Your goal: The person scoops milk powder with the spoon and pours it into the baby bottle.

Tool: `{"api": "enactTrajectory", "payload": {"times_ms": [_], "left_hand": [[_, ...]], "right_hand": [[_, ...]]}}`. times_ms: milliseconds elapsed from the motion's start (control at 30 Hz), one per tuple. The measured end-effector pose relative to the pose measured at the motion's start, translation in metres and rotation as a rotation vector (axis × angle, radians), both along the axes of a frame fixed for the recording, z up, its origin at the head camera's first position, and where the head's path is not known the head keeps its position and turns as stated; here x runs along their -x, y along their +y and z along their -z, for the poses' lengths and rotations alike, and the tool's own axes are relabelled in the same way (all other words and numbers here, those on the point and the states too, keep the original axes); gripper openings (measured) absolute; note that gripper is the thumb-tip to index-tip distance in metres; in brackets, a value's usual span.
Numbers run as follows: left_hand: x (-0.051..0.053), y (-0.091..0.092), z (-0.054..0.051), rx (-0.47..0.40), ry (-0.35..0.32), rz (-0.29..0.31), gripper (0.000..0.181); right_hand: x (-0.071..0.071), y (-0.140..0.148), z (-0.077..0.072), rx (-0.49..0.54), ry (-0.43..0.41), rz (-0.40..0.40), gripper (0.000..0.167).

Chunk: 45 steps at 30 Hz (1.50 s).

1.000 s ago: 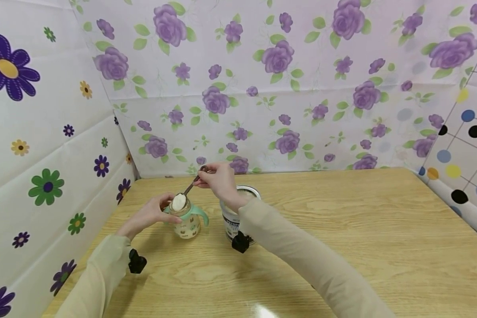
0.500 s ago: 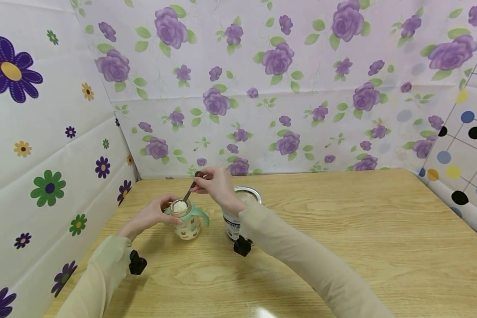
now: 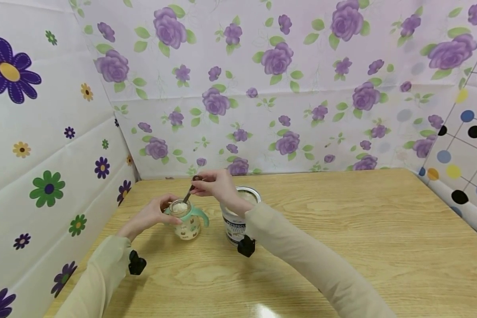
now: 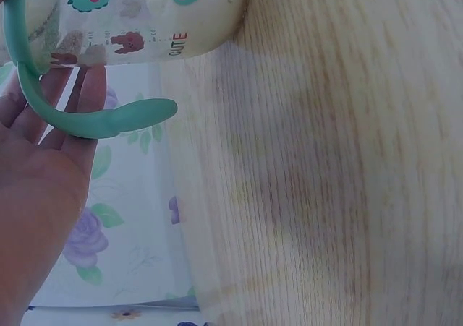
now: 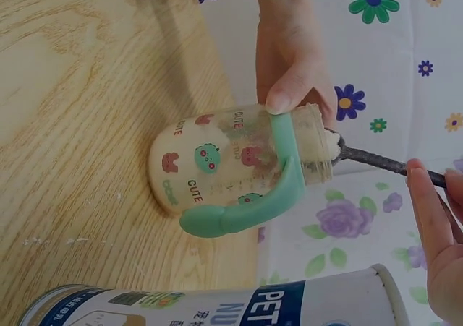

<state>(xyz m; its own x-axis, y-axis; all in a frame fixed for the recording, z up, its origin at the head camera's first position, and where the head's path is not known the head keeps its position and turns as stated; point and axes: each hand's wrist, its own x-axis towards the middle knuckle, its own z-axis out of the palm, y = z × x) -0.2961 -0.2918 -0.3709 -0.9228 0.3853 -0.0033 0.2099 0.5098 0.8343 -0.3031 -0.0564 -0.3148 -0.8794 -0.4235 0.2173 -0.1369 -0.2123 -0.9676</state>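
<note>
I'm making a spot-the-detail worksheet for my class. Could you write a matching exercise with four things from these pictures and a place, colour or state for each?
1. bottle
2. spoon
3. can
4. left hand

A. bears the letters PET
B. grips near the bottle's rim
C. has a mint-green handle
D. pinched by the right hand

Pairs: 1-C, 2-D, 3-A, 4-B

Long, pale cream sleeves (image 3: 310,252), a small black angular block (image 3: 246,246) near each wrist
</note>
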Motion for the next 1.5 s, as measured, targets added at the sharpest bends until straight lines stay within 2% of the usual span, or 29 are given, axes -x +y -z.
{"api": "enactTrajectory", "payload": {"times_ms": [233,400,633,733,867,967,1333,1500], "left_hand": [[0.0,-0.001,0.001,-0.013,-0.025,0.005,0.059],[-0.001,-0.001,-0.001,-0.018,-0.016,0.013,0.058],[-0.002,0.0,-0.001,-0.021,-0.022,0.015,0.059],[-0.009,0.006,-0.01,-0.018,-0.024,0.019,0.058],[-0.008,0.005,-0.009,-0.019,-0.022,0.022,0.057],[-0.001,-0.001,0.0,-0.021,-0.009,0.027,0.056],[-0.001,0.0,-0.001,-0.025,0.003,0.04,0.056],[-0.001,0.0,-0.002,-0.018,-0.004,0.024,0.058]], "right_hand": [[0.002,0.006,0.004,-0.037,-0.02,-0.065,0.018],[0.003,0.008,0.005,-0.047,-0.033,-0.082,0.019],[0.001,0.011,0.006,-0.072,0.016,-0.102,0.018],[0.001,0.013,0.006,-0.078,0.029,-0.123,0.017],[0.0,0.015,0.005,-0.075,0.016,-0.14,0.017],[0.0,0.016,0.004,-0.071,0.001,-0.139,0.018],[0.0,0.015,0.005,-0.094,-0.003,-0.134,0.018],[0.0,0.015,0.004,-0.087,-0.002,-0.141,0.018]]}}
